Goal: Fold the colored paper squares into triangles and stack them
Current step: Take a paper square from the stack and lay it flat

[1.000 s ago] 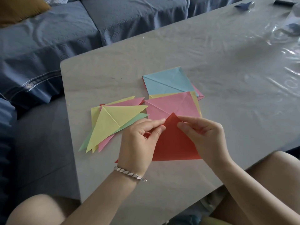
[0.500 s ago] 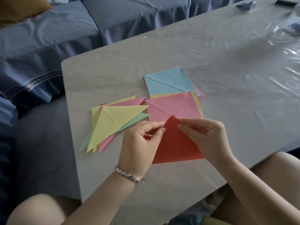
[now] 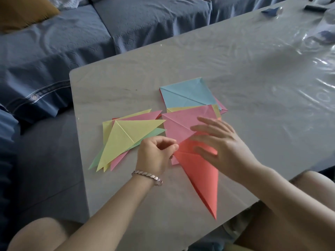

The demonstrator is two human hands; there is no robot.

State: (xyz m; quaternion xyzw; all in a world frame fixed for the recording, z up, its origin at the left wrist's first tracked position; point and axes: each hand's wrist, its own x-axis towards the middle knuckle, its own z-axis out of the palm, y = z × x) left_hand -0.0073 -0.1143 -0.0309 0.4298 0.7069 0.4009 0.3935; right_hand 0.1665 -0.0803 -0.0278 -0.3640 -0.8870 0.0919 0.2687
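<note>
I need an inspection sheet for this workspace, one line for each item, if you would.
Surface: grey table under clear plastic film.
Job's things: red paper folded into a triangle; pile of triangles, yellow on top; pink square and blue square atop other sheets.
Clutter: small dark things at the far edge.
Hands: left hand pinches the red paper; right hand open over it, blurred.
Cables: nothing seen.
Surroundings: blue sofa, ochre cushion.
</note>
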